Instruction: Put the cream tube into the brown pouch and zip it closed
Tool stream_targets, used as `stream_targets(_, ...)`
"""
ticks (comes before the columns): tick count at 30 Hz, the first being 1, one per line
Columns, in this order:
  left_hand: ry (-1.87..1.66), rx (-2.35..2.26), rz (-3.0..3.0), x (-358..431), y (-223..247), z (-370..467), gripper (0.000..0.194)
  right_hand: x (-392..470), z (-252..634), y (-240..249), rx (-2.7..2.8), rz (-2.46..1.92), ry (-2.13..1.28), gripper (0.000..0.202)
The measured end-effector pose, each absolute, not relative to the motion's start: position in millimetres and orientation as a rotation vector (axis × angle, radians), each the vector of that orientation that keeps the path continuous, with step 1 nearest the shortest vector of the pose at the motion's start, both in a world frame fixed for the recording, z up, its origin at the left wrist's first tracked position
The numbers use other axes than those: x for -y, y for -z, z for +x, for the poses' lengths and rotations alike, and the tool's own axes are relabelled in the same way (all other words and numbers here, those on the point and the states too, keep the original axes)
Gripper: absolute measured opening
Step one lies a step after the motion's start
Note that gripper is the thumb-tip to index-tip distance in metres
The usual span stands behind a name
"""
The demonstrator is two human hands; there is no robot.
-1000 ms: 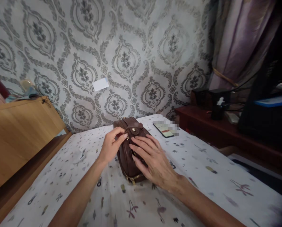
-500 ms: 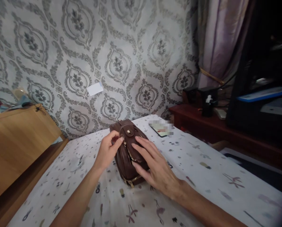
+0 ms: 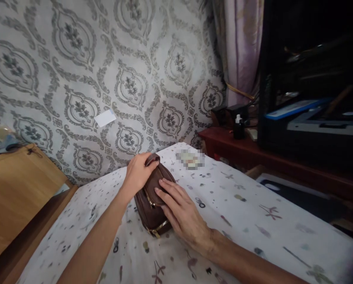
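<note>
A small brown leather bag (image 3: 145, 215) with gold zips lies on the patterned sheet (image 3: 111, 213). My left hand (image 3: 137, 173) is closed at the bag's far end, thumb and fingers pinching its flap strap (image 3: 152, 158), which is curled up off the front. My right hand (image 3: 185, 215) rests flat on the front pocket, fingers stretched out along its right side. A gold zip pull hangs at the lower edge of that pocket. Another zip with a pull (image 3: 155, 232) runs along the bag's near edge. The left fingertips are partly hidden.
A blurred-out flat item (image 3: 191, 159) lies on the sheet beyond the bag. To the left is a wooden board (image 3: 22, 197). A reddish-brown stand (image 3: 223, 144) at the right carries a small dark bottle (image 3: 239, 128). Patterned wallpaper with a white card (image 3: 105, 118) rises behind.
My left hand has moved from the zip at the pocket's left side up to the flap, which is now lifted. My right hand stays on the bag. The view has turned right.
</note>
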State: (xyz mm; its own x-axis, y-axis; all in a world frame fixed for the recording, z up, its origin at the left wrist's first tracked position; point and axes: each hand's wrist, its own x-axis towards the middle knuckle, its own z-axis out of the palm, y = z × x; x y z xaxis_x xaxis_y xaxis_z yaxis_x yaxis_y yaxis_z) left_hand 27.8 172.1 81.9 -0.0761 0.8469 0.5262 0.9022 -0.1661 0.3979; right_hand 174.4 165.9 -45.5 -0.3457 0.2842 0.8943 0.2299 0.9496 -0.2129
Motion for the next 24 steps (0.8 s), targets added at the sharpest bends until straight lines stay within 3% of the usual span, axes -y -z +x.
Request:
stream_targets(13, 1.057, 1.955, -1.911, -168, -74, 34, 0.02, -165, 175, 44, 1.982, -0.398, -0.001, 0.041)
stream_targets(24, 1.327, 1.977, -1.989, -169, -67, 25, 0.016, -165, 177, 39, 1.975, -0.375, 0.014, 0.037)
